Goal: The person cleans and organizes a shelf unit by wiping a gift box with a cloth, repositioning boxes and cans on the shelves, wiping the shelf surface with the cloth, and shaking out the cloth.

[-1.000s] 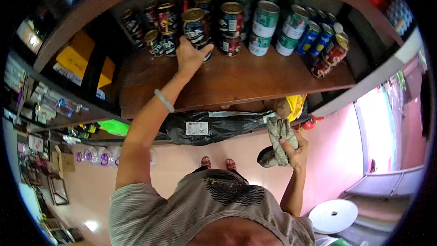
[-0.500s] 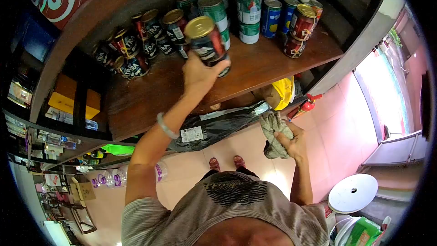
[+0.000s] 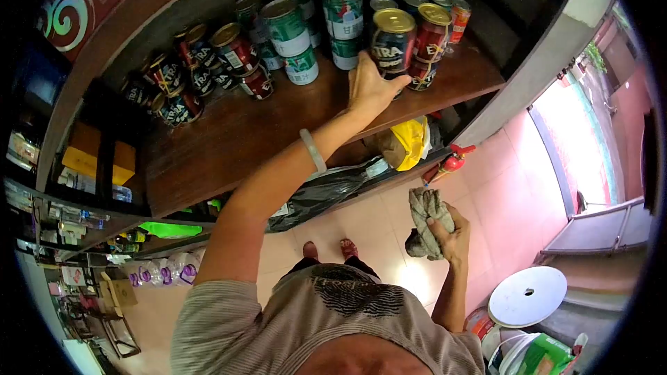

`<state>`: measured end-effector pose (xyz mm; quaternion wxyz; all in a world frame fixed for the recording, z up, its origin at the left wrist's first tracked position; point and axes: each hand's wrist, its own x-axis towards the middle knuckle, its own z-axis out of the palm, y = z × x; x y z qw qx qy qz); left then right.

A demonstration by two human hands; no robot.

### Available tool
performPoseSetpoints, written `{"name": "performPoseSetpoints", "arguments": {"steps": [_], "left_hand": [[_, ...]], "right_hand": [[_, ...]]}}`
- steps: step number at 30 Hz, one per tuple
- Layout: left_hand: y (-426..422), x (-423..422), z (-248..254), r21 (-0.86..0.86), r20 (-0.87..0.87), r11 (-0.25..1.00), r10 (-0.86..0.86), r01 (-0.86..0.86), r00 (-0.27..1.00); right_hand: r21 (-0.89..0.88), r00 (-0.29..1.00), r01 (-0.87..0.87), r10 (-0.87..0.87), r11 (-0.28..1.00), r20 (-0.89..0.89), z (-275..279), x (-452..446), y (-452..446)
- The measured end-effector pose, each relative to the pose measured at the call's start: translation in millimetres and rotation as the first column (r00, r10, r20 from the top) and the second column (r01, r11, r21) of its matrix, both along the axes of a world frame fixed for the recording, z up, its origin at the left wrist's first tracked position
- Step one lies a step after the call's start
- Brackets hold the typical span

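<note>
My left hand (image 3: 375, 87) is wrapped round a dark can with a gold lid (image 3: 393, 42), which stands beside a stack of red and dark cans (image 3: 432, 42) at the shelf's right. What is under the held can is mostly hidden by my fingers. Green and white cans (image 3: 300, 48) stand stacked to the left, with more red and dark cans (image 3: 240, 55) beyond them. Lower down, over the floor, my right hand (image 3: 453, 232) grips a crumpled grey cloth (image 3: 429, 221).
Below the wooden shelf (image 3: 229, 146) lie a black plastic package (image 3: 319, 198) and a yellow bag (image 3: 411, 144). A red fire extinguisher (image 3: 451, 162) is at the right. A round white disc (image 3: 528, 296) and large clear bottles (image 3: 163, 271) are at floor level.
My left hand has carried the dark can rightwards along the shelf to the stack at the right end. My right hand still holds the cloth. The view has shifted.
</note>
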<state>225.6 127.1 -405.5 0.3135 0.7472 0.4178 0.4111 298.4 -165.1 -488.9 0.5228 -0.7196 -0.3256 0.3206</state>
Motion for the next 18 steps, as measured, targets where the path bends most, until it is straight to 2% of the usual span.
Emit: {"name": "performPoseSetpoints", "arguments": {"steps": [3, 5, 8, 11, 12, 13, 14, 15, 16, 17, 18], "left_hand": [[1.4, 5.6, -2.8, 0.029, -0.037, 0.999, 0.031, -0.03, 0.999], [3.2, 3.3, -5.0, -0.014, 0.009, 1.0, -0.028, 0.028, 1.0], [5.1, -5.4, -9.1, 0.023, 0.16, 0.989, -0.149, 0.148, 0.976], [-6.1, -36.2, 0.0, 0.072, -0.07, 0.997, -0.018, 0.023, 0.997], [-12.1, -57.1, 7.2, 0.088, -0.145, 0.996, 0.018, -0.005, 0.989], [-12.3, -81.8, 6.0, 0.123, -0.112, 0.992, 0.012, 0.002, 0.994], [-6.7, -105.8, -3.8, 0.362, -0.137, 0.926, 0.165, -0.105, 0.977], [2.6, -130.1, -6.2, 0.367, -0.062, 0.908, 0.238, -0.2, 0.969], [13.3, -155.5, -4.9, 0.368, -0.135, 0.891, 0.333, -0.265, 0.933], [31.0, -172.6, -11.9, 0.156, -0.034, 0.92, 0.368, -0.359, 0.929], [40.5, -187.9, -11.0, 0.117, -0.065, 0.906, 0.416, -0.408, 0.907]], "right_hand": [[-0.02, 0.998, -0.01, 0.008, 1.0, -0.061, 4.0, -2.7, 3.9], [0.025, 0.996, -0.011, 0.013, 1.0, -0.092, -2.0, -4.2, 7.1], [-0.039, 0.994, -0.056, 0.052, 0.998, -0.097, -6.9, -12.2, 20.6], [0.0, 0.989, -0.146, 0.146, 0.989, 0.039, -3.7, -25.2, 35.2], [-0.004, 0.986, -0.165, 0.165, 0.986, 0.021, -4.1, -28.5, 38.4], [-0.007, 0.983, -0.182, 0.182, 0.983, -0.001, -5.6, -30.7, 41.1], [-0.005, 0.981, -0.195, 0.195, 0.981, -0.024, -8.1, -33.7, 44.9], [0.002, 0.978, -0.206, 0.206, 0.978, -0.005, -11.6, -36.9, 49.2], [0.007, 0.976, -0.216, 0.216, 0.976, 0.014, -15.1, -40.0, 53.1], [0.009, 0.974, -0.226, 0.225, 0.974, 0.036, -17.3, -43.7, 56.6], [-0.016, 0.97, -0.241, 0.241, 0.97, 0.043, -17.4, -48.4, 59.8]]}}
